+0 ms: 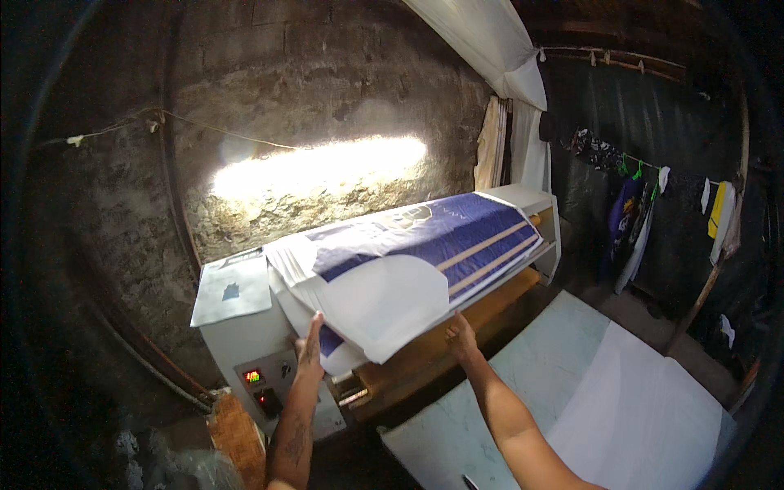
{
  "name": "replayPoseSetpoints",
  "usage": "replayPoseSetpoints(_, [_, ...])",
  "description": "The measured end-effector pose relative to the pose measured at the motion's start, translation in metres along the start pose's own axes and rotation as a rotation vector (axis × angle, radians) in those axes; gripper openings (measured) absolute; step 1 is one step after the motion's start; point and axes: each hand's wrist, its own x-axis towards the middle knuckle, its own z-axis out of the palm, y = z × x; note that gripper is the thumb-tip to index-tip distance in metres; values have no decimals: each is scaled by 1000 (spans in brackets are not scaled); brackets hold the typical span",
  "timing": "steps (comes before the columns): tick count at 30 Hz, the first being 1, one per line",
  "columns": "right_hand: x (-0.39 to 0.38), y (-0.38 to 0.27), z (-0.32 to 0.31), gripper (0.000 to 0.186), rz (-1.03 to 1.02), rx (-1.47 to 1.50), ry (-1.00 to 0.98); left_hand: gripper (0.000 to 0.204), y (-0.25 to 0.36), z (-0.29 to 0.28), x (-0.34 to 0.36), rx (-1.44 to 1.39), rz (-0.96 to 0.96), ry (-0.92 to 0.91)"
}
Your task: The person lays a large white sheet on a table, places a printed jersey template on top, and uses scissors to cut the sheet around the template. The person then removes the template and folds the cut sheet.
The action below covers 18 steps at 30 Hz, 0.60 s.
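A large white sheet (392, 304) and a navy-and-white printed piece (457, 233) lie over the sloping top of a long roller heat press (523, 196). My left hand (309, 349) is open, fingers stretched upward beside the sheet's left corner, thumb apart. It is near a navy patch that shows under the white; whether it touches the sheet is unclear. Just below the sheet's front edge is my right hand (461, 335), fingers partly bent and apart, with nothing visible in it. Two tan strips run across the printed piece to its right.
The press's control panel (265, 380) has a lit display, left of my left forearm. A pale table (465, 425) stands front right, with white cloth (637, 416) spread on it. Clothes (629, 204) hang on a line at the right. A bright light glows along the rough wall.
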Motion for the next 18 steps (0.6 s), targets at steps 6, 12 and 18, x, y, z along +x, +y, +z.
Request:
replayPoseSetpoints(6, [57,9,20,39,92,218,-88,61,-7,2,8,451,216,201])
replayPoseSetpoints(12, [55,-20,42,51,14,222,-237,50,36,-16,0,-75,108,-174])
replayPoseSetpoints(18, [52,-107,87,40,-1,-176,-186,37,69,-10,3,-273,-240,-177])
